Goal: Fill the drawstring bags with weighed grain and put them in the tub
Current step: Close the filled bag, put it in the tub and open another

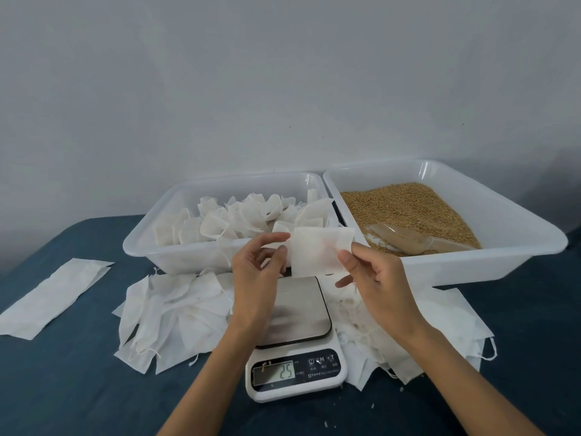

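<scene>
Both hands hold one flat, empty white drawstring bag (317,251) above the scale (295,341). My left hand (257,265) pinches its left edge; my right hand (371,272) pinches its right edge. The scale's steel plate is bare and its display reads 25. Behind on the left, a white tub (144,243) holds several filled bags. The white tub at the right (503,212) holds brown grain (405,206) with a clear scoop (421,239) lying in it.
Loose empty bags lie in heaps left (169,316) and right (440,328) of the scale on the dark blue tabletop. A long white fabric strip (53,297) lies at the far left. A plain wall stands behind the tubs.
</scene>
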Motion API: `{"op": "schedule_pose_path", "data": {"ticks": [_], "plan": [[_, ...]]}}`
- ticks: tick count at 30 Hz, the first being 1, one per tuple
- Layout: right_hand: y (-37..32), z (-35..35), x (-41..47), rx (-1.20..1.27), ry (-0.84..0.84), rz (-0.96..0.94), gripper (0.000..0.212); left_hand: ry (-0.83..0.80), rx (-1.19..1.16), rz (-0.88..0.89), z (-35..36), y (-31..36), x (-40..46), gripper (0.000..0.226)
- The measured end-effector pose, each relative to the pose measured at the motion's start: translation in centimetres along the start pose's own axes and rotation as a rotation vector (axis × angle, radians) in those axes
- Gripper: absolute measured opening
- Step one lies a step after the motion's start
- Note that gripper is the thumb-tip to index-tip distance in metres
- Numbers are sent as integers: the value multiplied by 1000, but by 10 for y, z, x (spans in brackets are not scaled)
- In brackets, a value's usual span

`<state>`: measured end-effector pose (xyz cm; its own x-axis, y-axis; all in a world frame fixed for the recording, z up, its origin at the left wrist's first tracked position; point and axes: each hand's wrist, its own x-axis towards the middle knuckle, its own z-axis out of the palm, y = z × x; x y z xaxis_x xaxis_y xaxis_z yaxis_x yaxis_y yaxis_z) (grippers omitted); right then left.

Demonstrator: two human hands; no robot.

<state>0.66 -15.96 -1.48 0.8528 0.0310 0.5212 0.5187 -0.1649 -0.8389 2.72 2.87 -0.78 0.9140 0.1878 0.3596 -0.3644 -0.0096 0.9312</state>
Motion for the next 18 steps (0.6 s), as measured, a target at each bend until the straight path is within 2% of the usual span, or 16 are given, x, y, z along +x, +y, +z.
{"op": "schedule_pose_path", "data": {"ticks": [2,3,6,8,12,15,17,18], "plan": [[1,-1,0,-26,3,-16,34,-18,107,125,1,5,-4,23],[1,-1,0,-42,2,-24,37,-81,197,197,1,6,-7,33],[0,-1,0,-116,-29,-61,48,-338,478,339,9,3,-18,81],[-2,0,2,-199,-71,-84,49,-383,575,381,16,-2,-23,89],[-19,-5,10,-349,-248,-102,42,-373,521,296,16,-6,-23,81],[-41,-7,19,-358,-445,-48,30,-333,527,240,15,-4,-20,70],[-54,-11,28,-325,-475,-29,43,-281,463,191,16,-4,-19,55],[-59,-16,34,-289,-431,-17,46,-254,419,157,16,-3,-20,47]]}}
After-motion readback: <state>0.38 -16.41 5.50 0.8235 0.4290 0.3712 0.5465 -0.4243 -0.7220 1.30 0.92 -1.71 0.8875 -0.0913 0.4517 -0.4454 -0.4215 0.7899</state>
